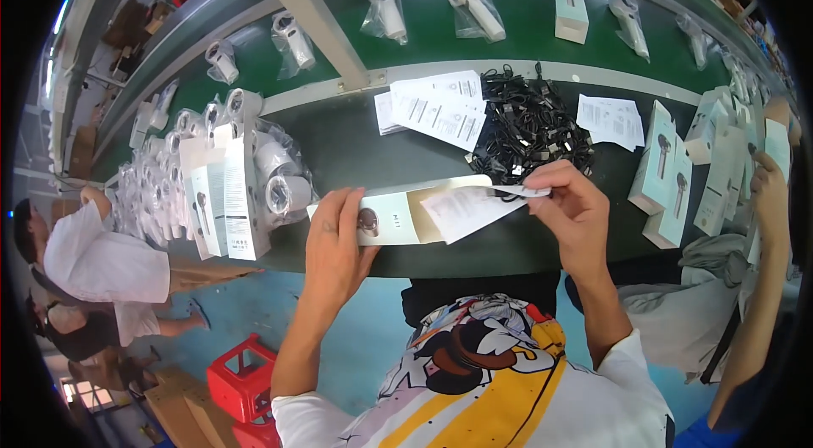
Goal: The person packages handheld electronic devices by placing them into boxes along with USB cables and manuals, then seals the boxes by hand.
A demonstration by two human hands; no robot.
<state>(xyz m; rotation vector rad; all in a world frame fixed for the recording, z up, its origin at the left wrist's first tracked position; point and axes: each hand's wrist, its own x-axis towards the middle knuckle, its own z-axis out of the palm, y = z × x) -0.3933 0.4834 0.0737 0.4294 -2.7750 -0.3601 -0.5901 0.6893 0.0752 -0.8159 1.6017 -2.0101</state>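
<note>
My left hand is closed around a slim white and pale-green carton that lies on its side above the dark bench. Its right end is open and shows the brown inside. My right hand pinches the outer end of a folded printed leaflet, whose other end lies at the carton's mouth. Just beyond the right fingers is a heap of black cables with metal plugs. A stack of printed leaflets touches the heap's left side, and more leaflets lie to its right.
At left, bagged white round-headed devices crowd beside upright cartons. More cartons stand at right, near a co-worker's hand. Bagged devices lie on the green conveyor behind a metal post. Red stools stand below.
</note>
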